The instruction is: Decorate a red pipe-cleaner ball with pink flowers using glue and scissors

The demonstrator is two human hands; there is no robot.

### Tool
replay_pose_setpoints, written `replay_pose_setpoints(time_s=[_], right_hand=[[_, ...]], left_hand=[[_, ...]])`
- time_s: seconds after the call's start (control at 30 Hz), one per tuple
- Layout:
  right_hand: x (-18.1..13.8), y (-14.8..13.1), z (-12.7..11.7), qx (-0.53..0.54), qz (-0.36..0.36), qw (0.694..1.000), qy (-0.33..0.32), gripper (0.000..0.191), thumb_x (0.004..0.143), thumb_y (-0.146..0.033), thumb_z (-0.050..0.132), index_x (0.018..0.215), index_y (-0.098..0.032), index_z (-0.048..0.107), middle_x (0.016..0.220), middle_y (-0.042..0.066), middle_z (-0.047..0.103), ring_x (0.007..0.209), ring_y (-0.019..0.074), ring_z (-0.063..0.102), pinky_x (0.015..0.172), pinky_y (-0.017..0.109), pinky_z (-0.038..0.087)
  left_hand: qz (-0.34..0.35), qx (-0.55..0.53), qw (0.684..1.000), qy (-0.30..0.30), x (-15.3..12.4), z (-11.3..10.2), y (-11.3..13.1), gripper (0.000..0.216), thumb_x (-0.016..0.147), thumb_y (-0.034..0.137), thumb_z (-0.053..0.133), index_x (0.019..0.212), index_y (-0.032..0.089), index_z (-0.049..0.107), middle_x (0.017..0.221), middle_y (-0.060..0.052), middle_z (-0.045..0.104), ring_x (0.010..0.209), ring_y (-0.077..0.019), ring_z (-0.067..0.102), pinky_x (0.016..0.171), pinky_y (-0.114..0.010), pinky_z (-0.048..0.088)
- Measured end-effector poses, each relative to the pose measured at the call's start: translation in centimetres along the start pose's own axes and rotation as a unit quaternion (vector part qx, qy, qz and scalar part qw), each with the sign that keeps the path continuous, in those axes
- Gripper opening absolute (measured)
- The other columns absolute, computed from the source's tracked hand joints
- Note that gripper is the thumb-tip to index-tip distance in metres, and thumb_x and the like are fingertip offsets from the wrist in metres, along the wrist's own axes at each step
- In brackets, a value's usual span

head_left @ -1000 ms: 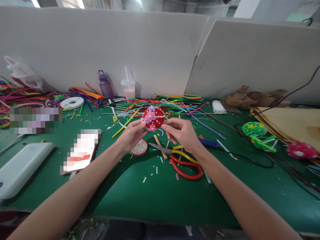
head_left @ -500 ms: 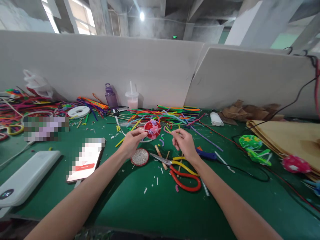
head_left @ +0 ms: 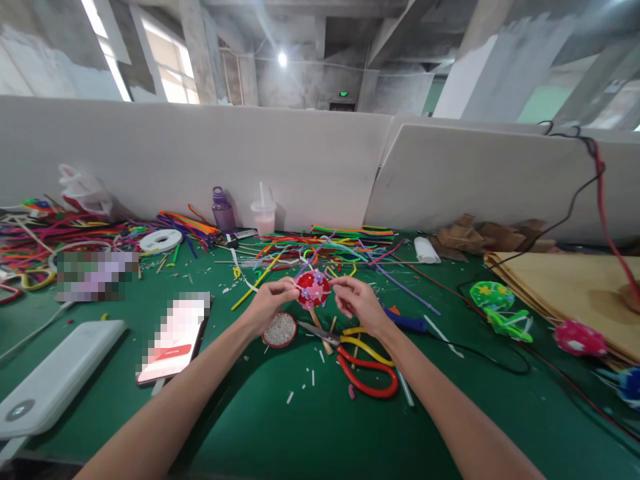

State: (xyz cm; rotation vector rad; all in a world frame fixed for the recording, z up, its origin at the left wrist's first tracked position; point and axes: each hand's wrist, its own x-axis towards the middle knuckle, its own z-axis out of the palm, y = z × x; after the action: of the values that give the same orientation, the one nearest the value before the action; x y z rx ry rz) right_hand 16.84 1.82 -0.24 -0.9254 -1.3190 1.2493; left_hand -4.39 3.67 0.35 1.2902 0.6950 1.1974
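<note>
Your left hand (head_left: 273, 305) has thumb and fingers pinched together on the left edge of the ornament (head_left: 314, 291), red with pink and purple flowers. Your right hand (head_left: 359, 303) is mostly closed, fingers curled, its fingertips at the ornament's right edge; whether they grip anything, you can't tell from here. The ornament is held up between your hands, above the green table (head_left: 250, 413). Near your left hand sits the bead dish (head_left: 281, 346); scissors (head_left: 342, 341) lie just beside it, below your right hand. Beyond are loose pipe cleaners (head_left: 407, 293).
</note>
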Motion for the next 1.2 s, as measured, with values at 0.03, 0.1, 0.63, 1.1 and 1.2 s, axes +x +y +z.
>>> replay_pose_setpoints(time_s=[0.03, 0.1, 0.63, 1.1, 1.2], right_hand=[[-0.1, 0.0, 0.0, 0.005, 0.008, 1.000, -0.009, 0.031, 0.074, -0.044, 0.069, 0.086, -0.016, 0.062, 0.049, -0.006, 0.054, 0.035, 0.0058, 0.037, 0.035, 0.020, 0.024], [-0.2, 0.1, 0.1, 0.009, 0.012, 1.000, -0.018, 0.029, 0.073, -0.043, 0.070, 0.081, -0.016, 0.063, 0.049, -0.006, 0.054, 0.035, 0.0055, 0.037, 0.035, 0.020, 0.024], [0.0, -0.2, 0.2, 0.090, 0.009, 0.996, 0.019, 0.033, 0.064, -0.043, 0.077, 0.062, -0.016, 0.057, 0.044, -0.008, 0.044, 0.037, 0.0035, 0.034, 0.036, 0.020, 0.020], [0.3, 0.5, -0.3, 0.148, -0.006, 0.989, 0.028, 0.030, 0.063, -0.038, 0.080, 0.065, -0.016, 0.059, 0.046, -0.007, 0.045, 0.038, 0.0032, 0.035, 0.036, 0.019, 0.019], [0.4, 0.5, -0.5, 0.156, -0.005, 0.987, 0.030, 0.032, 0.061, -0.039, 0.081, 0.066, -0.016, 0.059, 0.046, -0.008, 0.044, 0.037, 0.0030, 0.035, 0.035, 0.019, 0.018]], left_hand=[[-0.004, -0.003, 1.000, -0.007, 0.0, 0.0, -0.1, 0.021, 0.059, 0.032, 0.084, 0.056, 0.016, 0.071, 0.076, -0.003, 0.055, 0.076, -0.0132, 0.051, 0.068, -0.024, 0.042], [-0.013, -0.002, 1.000, -0.023, 0.0, 0.1, -0.2, 0.019, 0.059, 0.032, 0.084, 0.058, 0.017, 0.072, 0.078, -0.003, 0.056, 0.078, -0.0144, 0.052, 0.070, -0.025, 0.042], [-0.032, 0.007, 0.999, 0.006, -0.1, 1.0, -0.5, 0.026, 0.061, 0.032, 0.083, 0.078, 0.015, 0.076, 0.096, -0.007, 0.064, 0.094, -0.0185, 0.056, 0.084, -0.029, 0.041], [-0.022, 0.028, 0.997, 0.063, 0.1, 1.1, -0.9, 0.032, 0.062, 0.035, 0.082, 0.086, 0.016, 0.074, 0.064, 0.001, 0.062, 0.055, -0.0060, 0.047, 0.048, -0.018, 0.033], [-0.034, 0.009, 0.998, 0.043, 0.0, 1.2, -0.8, 0.035, 0.065, 0.036, 0.080, 0.091, 0.014, 0.075, 0.071, -0.004, 0.068, 0.057, -0.0079, 0.051, 0.047, -0.019, 0.033]])
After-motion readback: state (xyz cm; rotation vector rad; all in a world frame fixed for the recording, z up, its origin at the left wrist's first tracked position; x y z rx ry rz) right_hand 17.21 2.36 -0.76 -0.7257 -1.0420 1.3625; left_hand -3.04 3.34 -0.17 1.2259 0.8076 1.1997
